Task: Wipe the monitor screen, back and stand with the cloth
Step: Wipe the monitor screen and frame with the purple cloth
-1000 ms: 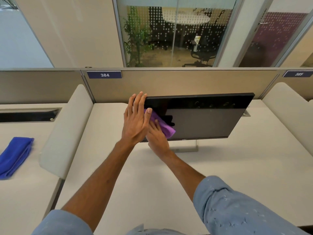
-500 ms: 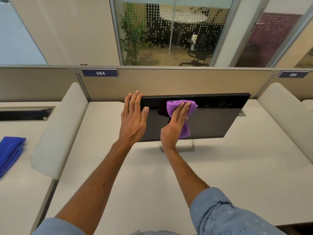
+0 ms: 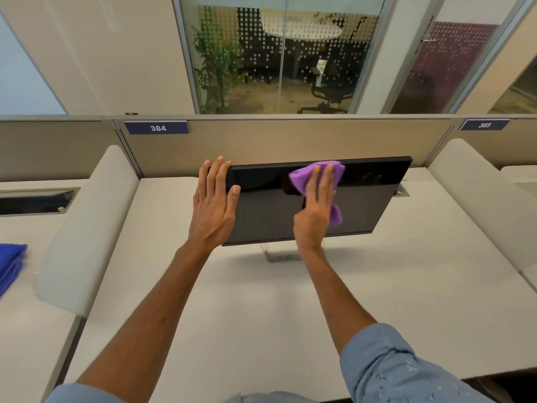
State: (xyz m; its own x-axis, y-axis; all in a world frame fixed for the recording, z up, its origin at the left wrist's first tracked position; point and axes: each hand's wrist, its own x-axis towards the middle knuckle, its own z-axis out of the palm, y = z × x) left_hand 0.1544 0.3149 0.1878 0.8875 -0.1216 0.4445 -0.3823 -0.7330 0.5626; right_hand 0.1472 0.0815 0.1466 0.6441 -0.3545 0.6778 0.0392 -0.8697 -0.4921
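The monitor (image 3: 363, 205) stands at 12 o'clock on the bench (image 3: 406, 286). The right hand (image 3: 316, 207), fingers straight, presses the cloth (image 3: 308, 175) against its upper middle. The left hand (image 3: 213, 205), spread, steadies its 9 o'clock edge. The front looks only partly wiped, and the back and stand (image 3: 279, 254) seem left to do.

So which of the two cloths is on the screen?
The purple cloth, pressed against the monitor screen by the right hand; the blue cloth lies folded on the neighbouring desk, far left.
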